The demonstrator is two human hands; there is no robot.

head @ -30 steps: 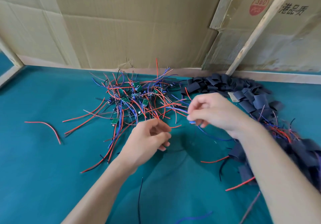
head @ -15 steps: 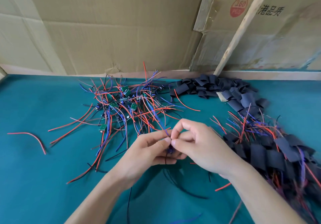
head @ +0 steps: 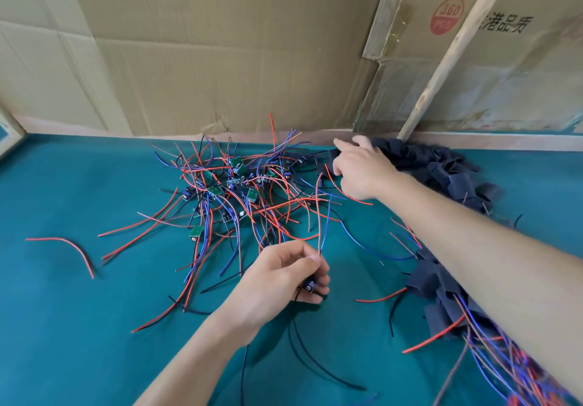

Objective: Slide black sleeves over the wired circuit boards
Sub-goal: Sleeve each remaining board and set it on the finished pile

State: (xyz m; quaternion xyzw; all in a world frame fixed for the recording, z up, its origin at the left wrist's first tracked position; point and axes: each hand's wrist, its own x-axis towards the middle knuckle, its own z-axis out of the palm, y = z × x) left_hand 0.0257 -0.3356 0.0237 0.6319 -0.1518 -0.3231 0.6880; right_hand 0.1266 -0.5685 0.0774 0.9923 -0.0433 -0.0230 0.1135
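Observation:
My left hand (head: 284,274) grips a small wired circuit board (head: 307,286) low in the middle; its red and blue wires rise from my fingers and black wires trail down. A tangle of green circuit boards with red and blue wires (head: 239,185) lies on the teal mat beyond it. My right hand (head: 359,166) reaches far right to the near edge of a pile of black sleeves (head: 441,169) against the back wall, fingers on a sleeve; whether they hold it I cannot tell. Sleeved boards (head: 441,286) lie heaped under my right forearm.
A cardboard wall (head: 220,58) and a slanted wooden batten (head: 454,49) close off the back. A loose red wire (head: 63,245) lies at the left on the teal mat (head: 79,327). Stray black and red wires lie near the front.
My hands were together pinching one board's wires; now my right hand has let go and reached back right to the sleeve pile. My left hand still holds the board.

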